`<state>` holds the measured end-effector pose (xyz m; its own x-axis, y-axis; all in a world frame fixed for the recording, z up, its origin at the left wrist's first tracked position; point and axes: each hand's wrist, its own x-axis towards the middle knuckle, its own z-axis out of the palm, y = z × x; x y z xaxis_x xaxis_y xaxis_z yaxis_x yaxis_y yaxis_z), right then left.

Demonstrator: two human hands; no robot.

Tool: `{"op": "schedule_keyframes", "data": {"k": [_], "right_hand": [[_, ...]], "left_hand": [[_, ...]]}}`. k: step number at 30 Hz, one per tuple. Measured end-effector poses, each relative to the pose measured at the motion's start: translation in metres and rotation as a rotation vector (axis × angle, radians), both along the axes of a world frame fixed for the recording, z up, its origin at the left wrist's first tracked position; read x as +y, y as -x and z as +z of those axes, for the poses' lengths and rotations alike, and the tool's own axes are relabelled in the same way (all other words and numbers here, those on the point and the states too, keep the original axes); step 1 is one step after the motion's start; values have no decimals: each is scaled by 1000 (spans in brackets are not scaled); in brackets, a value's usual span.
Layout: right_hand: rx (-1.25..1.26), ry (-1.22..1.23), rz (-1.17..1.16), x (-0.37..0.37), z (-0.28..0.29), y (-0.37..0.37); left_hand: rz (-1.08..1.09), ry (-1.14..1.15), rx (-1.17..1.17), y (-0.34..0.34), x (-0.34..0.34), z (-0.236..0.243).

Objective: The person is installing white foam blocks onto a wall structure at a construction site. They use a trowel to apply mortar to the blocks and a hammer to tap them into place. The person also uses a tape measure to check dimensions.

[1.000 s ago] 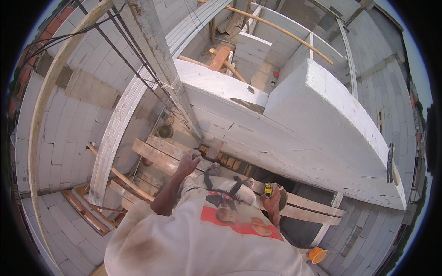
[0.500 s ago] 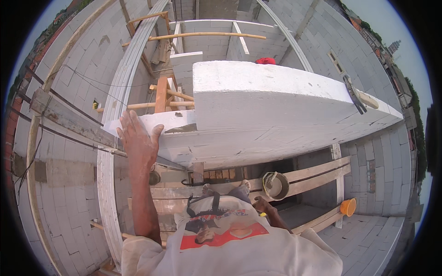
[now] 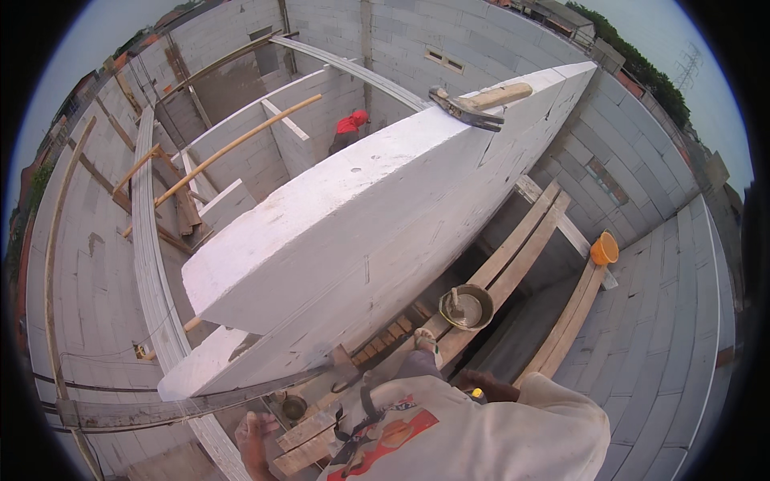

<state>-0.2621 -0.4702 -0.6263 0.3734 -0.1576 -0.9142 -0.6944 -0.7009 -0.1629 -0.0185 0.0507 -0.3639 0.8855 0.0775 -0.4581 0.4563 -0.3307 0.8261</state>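
Note:
My left hand (image 3: 253,433) is down at the lower left, off the wall, beside a steel beam (image 3: 200,406). Its fingers are too blurred to read. By my waist, my right hand (image 3: 475,380) is closed around a small yellow and black object (image 3: 479,395), mostly hidden by the hand and shirt. In front of me runs a white block wall (image 3: 385,248). A large white block (image 3: 281,232) forms its raised top course, stepping down at the near left end. A hammer (image 3: 481,104) with a wooden handle lies on the wall's top.
Wooden planks (image 3: 513,256) form a scaffold below me. A bucket of mortar (image 3: 467,308) with a tool in it stands there, and an orange bucket (image 3: 604,249) sits farther right. Another person (image 3: 350,127) in red is beyond the wall. Pale long beams (image 3: 152,256) run along the left.
My left hand has come off the wall's lower end and dropped to the lower left. My view has turned right. The right hand stays at my waist with the small yellow object.

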Motion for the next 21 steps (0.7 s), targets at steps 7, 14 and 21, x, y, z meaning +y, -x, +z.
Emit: {"op": "schedule_keyframes", "data": {"k": [7,14,21], "right_hand": [[-476,-320,506,-48,-112,-20],[-490,-415,48,-53,-52,-78],[-332,-332,300,-67,-46,-156]], "left_hand": [[-507,-210,515,78,-46,-213],[-724,114,284,127,-27,-293],[72,428,836,125,-45,-203]]}}
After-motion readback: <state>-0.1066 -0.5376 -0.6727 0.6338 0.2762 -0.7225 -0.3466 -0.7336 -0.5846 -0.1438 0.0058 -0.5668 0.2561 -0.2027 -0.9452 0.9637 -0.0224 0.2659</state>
